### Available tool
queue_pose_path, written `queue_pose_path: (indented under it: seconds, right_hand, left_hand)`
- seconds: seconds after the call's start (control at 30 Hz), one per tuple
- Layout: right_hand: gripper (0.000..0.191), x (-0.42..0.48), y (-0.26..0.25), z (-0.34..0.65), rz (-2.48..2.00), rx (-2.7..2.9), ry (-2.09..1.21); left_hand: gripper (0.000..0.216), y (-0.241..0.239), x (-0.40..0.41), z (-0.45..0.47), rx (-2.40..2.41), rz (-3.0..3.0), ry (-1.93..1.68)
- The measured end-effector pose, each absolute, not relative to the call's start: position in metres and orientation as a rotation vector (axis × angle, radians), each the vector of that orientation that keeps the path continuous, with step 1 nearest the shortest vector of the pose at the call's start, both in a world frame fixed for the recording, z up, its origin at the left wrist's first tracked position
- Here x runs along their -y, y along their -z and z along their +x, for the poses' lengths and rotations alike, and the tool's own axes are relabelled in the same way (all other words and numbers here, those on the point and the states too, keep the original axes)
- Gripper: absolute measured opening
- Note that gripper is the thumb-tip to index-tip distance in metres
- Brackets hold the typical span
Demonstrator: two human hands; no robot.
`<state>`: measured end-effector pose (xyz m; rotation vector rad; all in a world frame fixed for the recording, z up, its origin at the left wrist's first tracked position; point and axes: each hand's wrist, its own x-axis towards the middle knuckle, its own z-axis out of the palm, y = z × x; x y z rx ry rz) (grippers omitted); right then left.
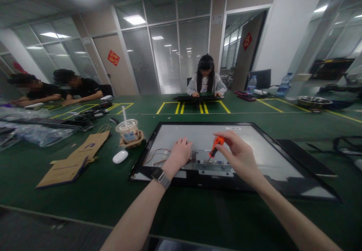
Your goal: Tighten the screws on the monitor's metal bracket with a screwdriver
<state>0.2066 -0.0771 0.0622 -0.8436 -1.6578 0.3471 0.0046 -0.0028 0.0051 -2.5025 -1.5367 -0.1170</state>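
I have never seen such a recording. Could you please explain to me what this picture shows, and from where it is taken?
There is no machine here, only a person's two bare hands, seen by a camera worn on that person's head. The right hand holds an orange-and-black screwdriver, pointing down at a metal plate on a large flat panel. The left hand is beside the plate and seems to hold no tool. On the green table are also a paper bag, a white mouse and a drink cup. Another person sits opposite.
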Motion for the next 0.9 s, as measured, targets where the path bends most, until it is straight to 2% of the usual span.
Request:
queue_pose_path:
  seconds: [0.27,0.57,0.9]
  right_hand:
    - [0.024,0.075,-0.058,0.206,-0.823,1.754,-0.192]
    - [0.033,0.075,-0.057,0.206,-0.776,1.776,-0.336]
    - [0.014,0.075,-0.062,0.208,-0.858,1.754,0.105]
  left_hand:
    - [0.032,0.001,-0.001,0.003,1.497,-2.482,0.124]
    - [0.031,0.005,-0.004,0.002,1.474,-2.469,0.142]
    - [0.029,0.003,-0.001,0.002,1.49,-2.47,0.154]
